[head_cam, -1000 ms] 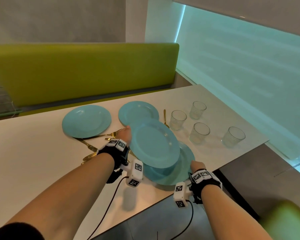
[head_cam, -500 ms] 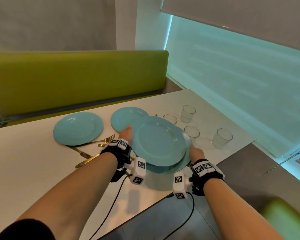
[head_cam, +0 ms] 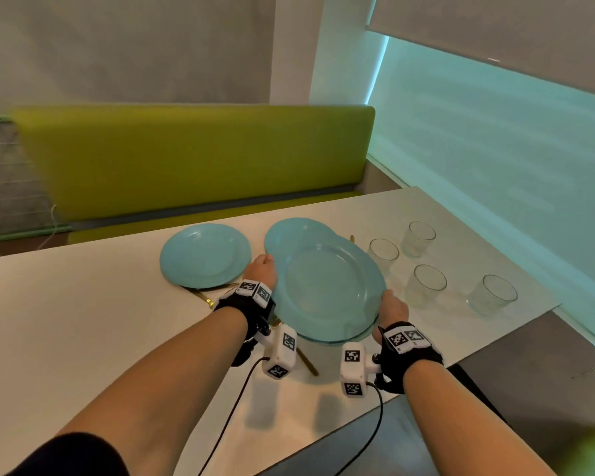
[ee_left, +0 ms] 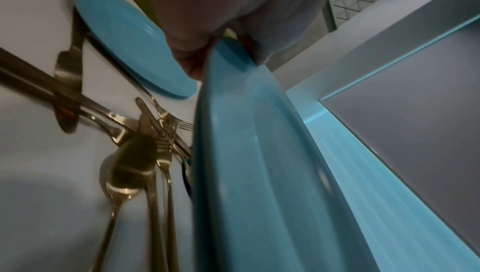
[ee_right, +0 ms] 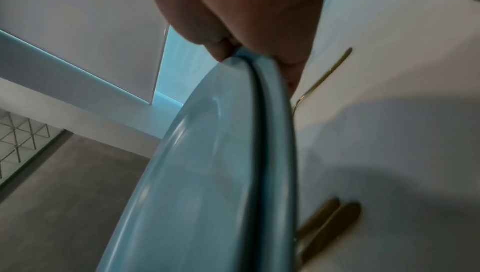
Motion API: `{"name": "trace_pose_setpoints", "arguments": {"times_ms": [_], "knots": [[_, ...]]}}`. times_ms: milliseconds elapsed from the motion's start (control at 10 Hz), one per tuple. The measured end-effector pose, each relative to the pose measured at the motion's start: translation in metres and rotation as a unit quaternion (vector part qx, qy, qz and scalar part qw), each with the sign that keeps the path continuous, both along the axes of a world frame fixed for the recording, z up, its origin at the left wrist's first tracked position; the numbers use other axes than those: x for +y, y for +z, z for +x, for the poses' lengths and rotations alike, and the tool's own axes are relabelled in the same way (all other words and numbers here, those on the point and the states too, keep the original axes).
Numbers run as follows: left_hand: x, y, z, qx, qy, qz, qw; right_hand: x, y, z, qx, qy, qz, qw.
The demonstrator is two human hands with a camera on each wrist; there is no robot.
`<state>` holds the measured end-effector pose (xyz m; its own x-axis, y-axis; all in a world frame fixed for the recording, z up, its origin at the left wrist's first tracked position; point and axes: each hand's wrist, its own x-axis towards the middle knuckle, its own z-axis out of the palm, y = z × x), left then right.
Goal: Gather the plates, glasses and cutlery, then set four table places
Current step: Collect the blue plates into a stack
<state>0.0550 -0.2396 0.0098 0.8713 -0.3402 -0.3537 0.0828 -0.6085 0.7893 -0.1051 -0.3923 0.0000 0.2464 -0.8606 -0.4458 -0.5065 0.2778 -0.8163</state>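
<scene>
Person, bare forearms. Left hand (head_cam: 261, 269) and right hand (head_cam: 394, 309): each wrist wears a black strap topped with white blocks bearing black-and-white square markers. White camera housings (head_cam: 279, 352) hang beneath, similarly marked; black cables (head_cam: 227, 420) trail back. Dark sleeve (head_cam: 73, 455) on left upper arm.

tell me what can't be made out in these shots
- Head view: the lower plate of the held pair, covered by the top plate.
- Head view: most cutlery, behind the left hand and wrist camera.
- Right wrist view: the right hand fingers, behind the rim.
- Glasses: contents too faint.
</scene>
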Motion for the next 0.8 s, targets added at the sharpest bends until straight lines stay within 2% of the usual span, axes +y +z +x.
{"name": "trace_pose_setpoints", "arguments": {"times_ms": [100, 200, 300, 400, 500, 600, 700, 800], "knots": [[0.019, 0.003, 0.024, -0.005, -0.007, -0.017, 1.000, 0.023, 0.011, 0.025, -0.054, -0.040, 0.031, 0.997], [0.041, -0.002, 0.054, -0.008, -0.008, -0.019, 1.000, 0.052, 0.013, 0.056, -0.103, -0.045, 0.042, 0.993], [0.065, -0.013, 0.085, -0.014, -0.008, -0.017, 1.000, 0.078, 0.010, 0.090, -0.082, -0.003, 0.032, 0.996], [0.085, -0.025, 0.119, 0.018, 0.004, -0.020, 1.000, 0.101, 0.012, 0.116, -0.090, -0.033, 0.060, 0.994], [0.107, -0.042, 0.152, 0.068, 0.048, -0.037, 0.996, 0.103, -0.007, 0.141, -0.067, -0.101, 0.053, 0.991], [0.133, -0.066, 0.177, 0.086, 0.061, 0.024, 0.994, 0.106, -0.022, 0.148, 0.020, -0.059, -0.010, 0.998], [0.149, -0.082, 0.190, 0.095, 0.042, 0.067, 0.992, 0.101, -0.024, 0.151, 0.026, -0.046, -0.028, 0.998], [0.156, -0.091, 0.201, 0.110, 0.062, 0.078, 0.989, 0.105, -0.019, 0.155, 0.059, 0.007, -0.042, 0.997]]}}
